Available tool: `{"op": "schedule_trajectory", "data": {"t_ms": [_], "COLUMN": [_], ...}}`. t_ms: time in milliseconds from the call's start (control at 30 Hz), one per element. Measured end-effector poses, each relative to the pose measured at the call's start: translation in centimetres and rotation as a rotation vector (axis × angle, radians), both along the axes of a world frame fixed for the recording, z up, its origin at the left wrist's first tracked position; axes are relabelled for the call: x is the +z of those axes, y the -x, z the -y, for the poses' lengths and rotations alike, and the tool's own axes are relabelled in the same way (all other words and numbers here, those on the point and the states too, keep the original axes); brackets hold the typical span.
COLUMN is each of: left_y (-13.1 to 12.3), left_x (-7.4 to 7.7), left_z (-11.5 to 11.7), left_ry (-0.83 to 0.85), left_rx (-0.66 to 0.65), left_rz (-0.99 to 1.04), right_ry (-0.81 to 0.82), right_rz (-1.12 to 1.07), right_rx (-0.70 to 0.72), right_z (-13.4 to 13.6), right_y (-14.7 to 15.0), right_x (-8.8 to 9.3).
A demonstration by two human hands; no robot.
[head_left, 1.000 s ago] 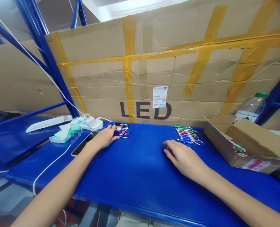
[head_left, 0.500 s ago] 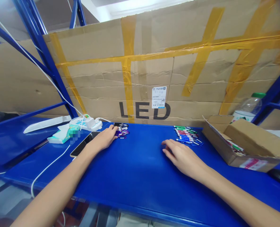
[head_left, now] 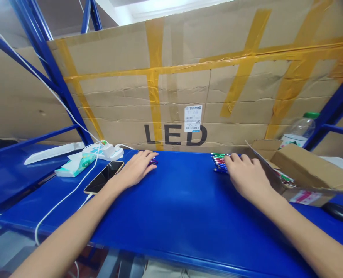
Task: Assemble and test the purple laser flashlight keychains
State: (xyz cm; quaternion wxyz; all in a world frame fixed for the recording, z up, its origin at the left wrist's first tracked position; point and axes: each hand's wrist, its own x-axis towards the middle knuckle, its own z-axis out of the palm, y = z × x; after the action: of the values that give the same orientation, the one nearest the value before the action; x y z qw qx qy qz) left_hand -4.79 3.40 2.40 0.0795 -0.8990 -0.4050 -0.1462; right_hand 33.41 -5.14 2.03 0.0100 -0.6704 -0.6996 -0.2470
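My left hand (head_left: 134,172) rests palm down over a small group of pens, its fingers stretched and the thumb apart. Only the ends of a few purple pens (head_left: 153,162) show past its fingers; the rest are covered. On the right, my right hand (head_left: 246,175) lies over the right part of a row of pens (head_left: 219,161) in green, red and blue. Its fingers are bent a little and spread across them, and the fingertips are partly hidden. Neither hand has a pen lifted off the blue table (head_left: 177,216).
An open cardboard box (head_left: 307,183) with pens stands at the right, a black mouse-like object (head_left: 339,213) beside it. At left lie a phone (head_left: 103,178), a tissue pack (head_left: 74,166), a power strip (head_left: 110,153) and white cables. A tall cardboard panel (head_left: 125,100) closes the back.
My right hand has moved right and forward, onto the row of pens. My left hand has spread and shifted slightly over its pens, covering more of them. The view has shifted slightly.
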Motion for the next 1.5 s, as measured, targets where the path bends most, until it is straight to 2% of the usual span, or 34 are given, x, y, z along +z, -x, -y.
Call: {"op": "schedule_trajectory", "data": {"t_ms": [67, 167, 467, 633, 933, 1067, 1200, 1367, 1500], "left_y": [-1.0, -1.8, -1.6, -1.7, -1.6, -1.8, -2.1, -2.3, -2.4], "left_x": [-0.2, -0.6, -1.0, -0.9, -0.9, -0.8, -0.7, -1.1, -1.5], "left_z": [0.7, 1.3, 1.3, 1.4, 1.5, 1.8, 2.1, 2.0, 2.0], "left_ry": [0.011, 0.06, 0.173, 0.173, 0.217, 0.252, 0.254, 0.274, 0.294], "left_rx": [-0.077, -0.138, -0.121, -0.138, -0.147, -0.146, -0.174, -0.191, -0.201], "left_rz": [-0.009, -0.002, 0.061, 0.097, 0.146, 0.142, 0.145, 0.167, 0.176], "right_ry": [0.008, 0.055, 0.198, 0.22, 0.276, 0.251, 0.245, 0.386, 0.43], "right_rz": [0.037, 0.008, -0.069, -0.056, -0.081, -0.164, -0.265, -0.416, -0.495], "right_rx": [-0.07, -0.066, -0.035, -0.078, -0.031, 0.106, 0.363, 0.681, 0.765], "right_z": [-0.2, -0.6, -1.9, -2.2, -2.1, -1.8, -0.5, 1.6, 2.4], "right_y": [-1.3, -2.5, -2.2, -2.0, -1.6, -0.8, 1.4, 4.2, 5.1], "right_x": [-0.1, -0.6, -2.8, -2.9, -2.4, -2.5, -2.2, -1.0, -0.6]}}
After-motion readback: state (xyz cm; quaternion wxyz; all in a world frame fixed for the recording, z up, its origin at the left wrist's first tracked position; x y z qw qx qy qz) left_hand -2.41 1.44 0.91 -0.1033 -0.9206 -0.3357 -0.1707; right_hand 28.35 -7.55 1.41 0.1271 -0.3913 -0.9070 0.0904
